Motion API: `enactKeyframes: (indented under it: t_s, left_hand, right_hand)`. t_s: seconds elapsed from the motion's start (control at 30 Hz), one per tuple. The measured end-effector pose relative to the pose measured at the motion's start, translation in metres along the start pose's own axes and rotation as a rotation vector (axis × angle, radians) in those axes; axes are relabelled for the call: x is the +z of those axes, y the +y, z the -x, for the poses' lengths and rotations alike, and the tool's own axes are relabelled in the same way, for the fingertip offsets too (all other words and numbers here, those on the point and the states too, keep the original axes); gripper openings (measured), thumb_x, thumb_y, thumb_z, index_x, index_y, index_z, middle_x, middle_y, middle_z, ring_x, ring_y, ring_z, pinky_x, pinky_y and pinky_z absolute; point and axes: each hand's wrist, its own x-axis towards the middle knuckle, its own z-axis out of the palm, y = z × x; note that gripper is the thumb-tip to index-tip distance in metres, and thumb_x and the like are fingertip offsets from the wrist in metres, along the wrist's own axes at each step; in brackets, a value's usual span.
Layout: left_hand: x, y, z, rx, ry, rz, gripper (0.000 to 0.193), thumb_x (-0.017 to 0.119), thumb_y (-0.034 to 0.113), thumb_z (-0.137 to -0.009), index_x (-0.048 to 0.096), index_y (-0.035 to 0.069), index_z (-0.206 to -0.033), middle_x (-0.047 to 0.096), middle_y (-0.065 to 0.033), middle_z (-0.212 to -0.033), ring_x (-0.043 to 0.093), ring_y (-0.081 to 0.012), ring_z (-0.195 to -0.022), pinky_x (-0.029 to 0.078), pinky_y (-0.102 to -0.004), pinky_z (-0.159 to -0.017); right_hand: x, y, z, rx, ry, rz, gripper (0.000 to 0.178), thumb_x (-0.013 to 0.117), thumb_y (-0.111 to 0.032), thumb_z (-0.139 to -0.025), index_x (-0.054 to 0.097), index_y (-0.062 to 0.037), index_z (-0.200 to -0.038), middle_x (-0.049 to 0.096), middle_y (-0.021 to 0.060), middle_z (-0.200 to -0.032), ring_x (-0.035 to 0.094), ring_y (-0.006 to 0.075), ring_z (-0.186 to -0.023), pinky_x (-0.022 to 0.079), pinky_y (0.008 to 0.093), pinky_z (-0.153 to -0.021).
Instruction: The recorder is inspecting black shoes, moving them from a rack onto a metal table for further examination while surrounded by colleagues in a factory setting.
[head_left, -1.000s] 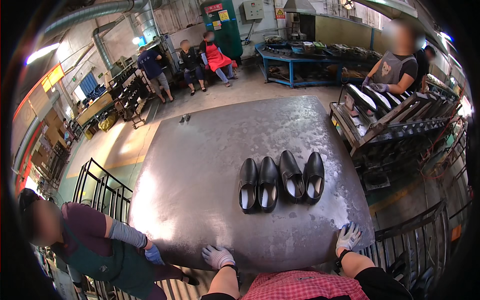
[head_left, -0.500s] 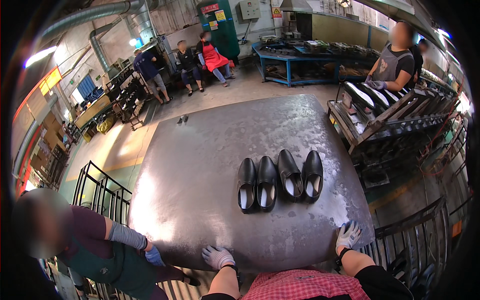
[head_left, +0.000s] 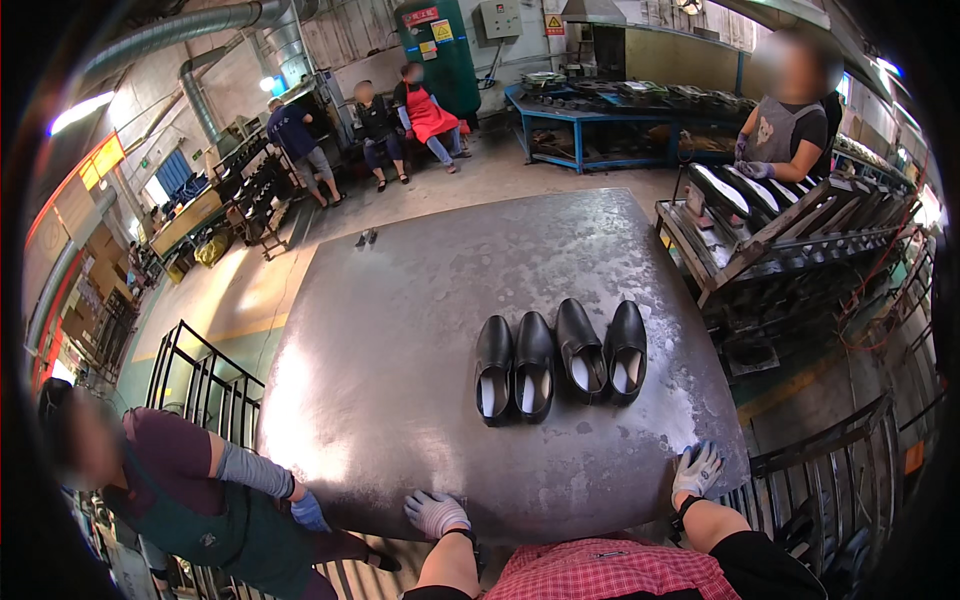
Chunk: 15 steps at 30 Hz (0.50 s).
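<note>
Both my hands wear pale knit gloves and rest on the near edge of a grey metal table [head_left: 400,330]. My left hand [head_left: 437,514] lies with its fingers spread on the metal, holding nothing. At the table's near right corner, my right hand [head_left: 698,468] lies flat, also with nothing in it. Ahead of my hands stand several black slip-on shoes side by side, toes pointing away: one [head_left: 493,345], a second [head_left: 534,345], a third [head_left: 577,335] and another [head_left: 626,335] at the right. White lining shows inside them. Neither hand touches a shoe.
At left a person in a dark green apron [head_left: 230,530] rests a blue-gloved hand [head_left: 310,512] by the table edge. Black metal racks [head_left: 200,370] stand left, more [head_left: 830,470] right. Beyond, a person works at a rack of shoe parts [head_left: 770,220]. A small dark object [head_left: 366,238] lies far left.
The person at left has turned the head and shifted slightly. The person at the far right has moved their arms and head a little. My hands and the shoes stay put.
</note>
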Motion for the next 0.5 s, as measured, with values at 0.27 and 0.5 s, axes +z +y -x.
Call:
enactKeyframes:
  t_s: [0.27,0.5]
  left_hand:
    - [-0.0015,0.0010,0.0000,-0.007,0.004,0.017,0.040,0.058,0.029,-0.096,0.063,0.004,-0.128,0.056,-0.0189,-0.146,0.052,-0.0368,-0.134,0.042,-0.0502,-0.112]
    - [-0.0005,0.0010,-0.0002,-0.002,0.017,0.024,0.040,0.058,0.028,-0.096,0.064,0.004,-0.128,0.057,-0.0196,-0.145,0.053,-0.0376,-0.133,0.042,-0.0503,-0.113]
  right_hand:
    - [0.0038,0.0019,-0.0009,-0.009,-0.005,0.017,0.057,0.058,-0.044,-0.101,0.057,-0.0079,-0.145,0.052,0.0173,-0.154,0.050,0.0405,-0.138,0.031,0.0540,-0.122]
    - [0.0063,0.0029,-0.0001,-0.017,0.034,-0.006,0.054,0.059,-0.043,-0.100,0.062,-0.0041,-0.138,0.055,0.0189,-0.151,0.051,0.0399,-0.137,0.029,0.0536,-0.124]
